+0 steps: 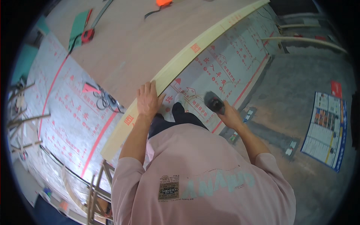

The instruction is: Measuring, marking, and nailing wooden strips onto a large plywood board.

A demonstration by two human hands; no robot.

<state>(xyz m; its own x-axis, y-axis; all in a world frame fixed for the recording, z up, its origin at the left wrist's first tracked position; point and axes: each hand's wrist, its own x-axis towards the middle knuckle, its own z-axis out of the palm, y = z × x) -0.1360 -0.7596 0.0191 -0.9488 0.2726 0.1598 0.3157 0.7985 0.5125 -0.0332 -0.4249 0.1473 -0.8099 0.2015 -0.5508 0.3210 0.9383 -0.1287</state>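
A long pale wooden plank (180, 67) lies along the near edge of a broad brown board (123, 60), running from the lower left to the upper right. On the plank rests my left hand (148, 100), its fingers stretched flat over the face and its thumb at the near edge. To the right, apart from the plank, my right hand (229, 115) is closed round a dark handheld power tool (214, 102). The tool's rounded end faces up; its working tip is hidden, so its exact kind is unclear.
On the board lie a red tape measure (88, 35), a green strip (79, 26) and an orange object (163, 3). Black cable (107, 101) tangles beside its left edge. Printed protective sheeting (75, 116) covers the floor. A wooden stand (98, 187) is at lower left, a poster (325, 129) at right.
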